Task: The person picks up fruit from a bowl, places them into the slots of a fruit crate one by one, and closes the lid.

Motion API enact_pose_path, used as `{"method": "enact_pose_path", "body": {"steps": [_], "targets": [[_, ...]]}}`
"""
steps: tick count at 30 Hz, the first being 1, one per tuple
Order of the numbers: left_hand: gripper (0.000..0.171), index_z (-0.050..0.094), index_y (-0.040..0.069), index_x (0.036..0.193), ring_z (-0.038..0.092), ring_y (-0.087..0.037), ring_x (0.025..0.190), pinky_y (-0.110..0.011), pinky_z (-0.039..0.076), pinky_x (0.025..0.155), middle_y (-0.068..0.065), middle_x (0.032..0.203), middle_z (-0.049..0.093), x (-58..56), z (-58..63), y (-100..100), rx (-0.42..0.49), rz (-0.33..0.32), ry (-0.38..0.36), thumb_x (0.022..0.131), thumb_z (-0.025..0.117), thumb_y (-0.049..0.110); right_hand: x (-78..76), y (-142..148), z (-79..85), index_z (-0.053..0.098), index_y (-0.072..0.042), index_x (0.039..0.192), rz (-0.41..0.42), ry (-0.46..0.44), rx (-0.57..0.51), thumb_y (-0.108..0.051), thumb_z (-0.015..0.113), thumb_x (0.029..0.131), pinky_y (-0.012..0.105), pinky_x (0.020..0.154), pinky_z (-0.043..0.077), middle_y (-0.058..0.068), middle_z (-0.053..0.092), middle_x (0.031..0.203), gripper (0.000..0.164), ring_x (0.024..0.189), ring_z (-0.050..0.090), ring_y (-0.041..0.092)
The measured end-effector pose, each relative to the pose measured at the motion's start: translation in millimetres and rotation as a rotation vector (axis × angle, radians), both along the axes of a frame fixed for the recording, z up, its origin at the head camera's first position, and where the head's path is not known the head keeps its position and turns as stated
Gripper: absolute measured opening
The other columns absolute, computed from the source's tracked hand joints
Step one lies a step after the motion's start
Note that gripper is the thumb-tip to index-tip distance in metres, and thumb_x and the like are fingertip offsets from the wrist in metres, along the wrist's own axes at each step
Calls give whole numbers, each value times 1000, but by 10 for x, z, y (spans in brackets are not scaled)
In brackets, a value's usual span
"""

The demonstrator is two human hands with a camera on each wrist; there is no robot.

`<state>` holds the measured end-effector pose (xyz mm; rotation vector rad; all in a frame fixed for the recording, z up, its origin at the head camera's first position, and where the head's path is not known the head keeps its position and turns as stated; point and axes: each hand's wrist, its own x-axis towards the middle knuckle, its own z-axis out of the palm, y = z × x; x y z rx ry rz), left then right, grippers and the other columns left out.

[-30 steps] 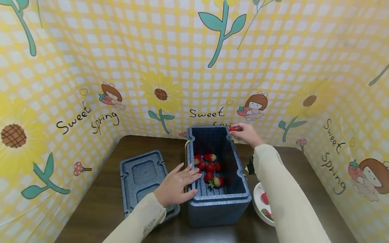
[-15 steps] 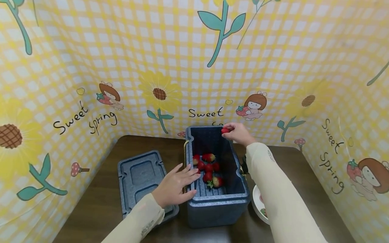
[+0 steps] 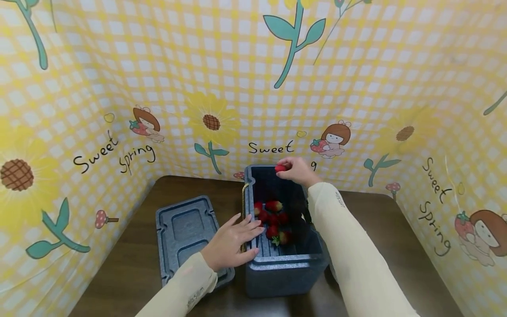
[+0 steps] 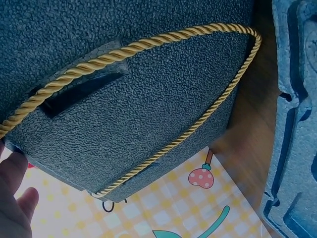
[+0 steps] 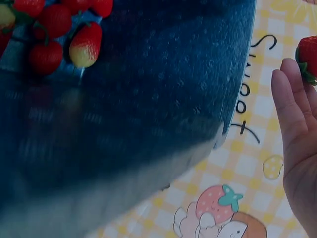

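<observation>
Over the far end of a dark blue-grey foam box (image 3: 283, 277), my right hand (image 3: 299, 171) pinches a red strawberry (image 3: 281, 168) by the fingertips. The right wrist view shows that strawberry (image 5: 308, 58) with its green leaves against the fingers. My left hand (image 3: 231, 242) rests on the box's left rim, its fingers spread and extended over the edge. Several strawberries (image 3: 273, 219) lie on the ribbed floor of the box, in its left and middle part. In the left wrist view only some left fingertips (image 4: 17, 173) show beside the box wall.
The box's foam lid (image 3: 188, 229) lies on the brown wooden table (image 3: 130, 259) to the left. A gold rope handle (image 4: 198, 124) hangs along the box's left side. A white bowl (image 3: 332, 270) at the right is mostly hidden by my right forearm. Patterned cloth (image 3: 253, 101) surrounds the table.
My right hand has moved left with the strawberry, from the box's far right corner to over its far end. My forearm now covers most of the bowl. The left hand stays on the rim.
</observation>
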<state>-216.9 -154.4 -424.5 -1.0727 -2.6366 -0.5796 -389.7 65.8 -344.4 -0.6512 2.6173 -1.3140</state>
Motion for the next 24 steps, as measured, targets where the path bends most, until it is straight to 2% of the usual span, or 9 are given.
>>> {"method": "enact_pose_path", "body": {"steps": [5, 9, 16, 24], "targets": [[48, 61, 10, 131, 43, -28, 131, -55, 28, 108, -8, 136, 55, -11, 4, -3, -7, 3, -15, 91, 54, 36, 18, -149, -2, 62, 7, 116, 38, -18, -3, -5, 68, 86, 36, 85, 51, 20, 67, 105, 33, 90, 62, 26], [48, 61, 10, 130, 44, -28, 131, -56, 28, 108, -8, 135, 55, -15, -4, 13, 1, 1, -12, 91, 54, 36, 41, -228, -10, 63, 7, 114, 60, -11, 6, -5, 68, 86, 34, 83, 52, 19, 67, 102, 31, 88, 62, 25], [47, 62, 10, 130, 44, -28, 130, -56, 29, 107, -8, 135, 56, -27, 9, 22, -5, -6, -7, 92, 54, 36, 74, -294, -59, 65, 3, 112, 43, 1, 52, -7, 68, 85, 30, 77, 51, 16, 67, 99, 29, 84, 61, 22], [47, 62, 10, 130, 44, -28, 131, -56, 28, 108, -8, 135, 56, -17, 28, 24, -5, 4, -31, 92, 53, 37, 77, -348, -208, 64, 1, 114, 7, -89, -16, -7, 67, 86, 31, 75, 55, 12, 68, 99, 29, 80, 63, 19]]}}
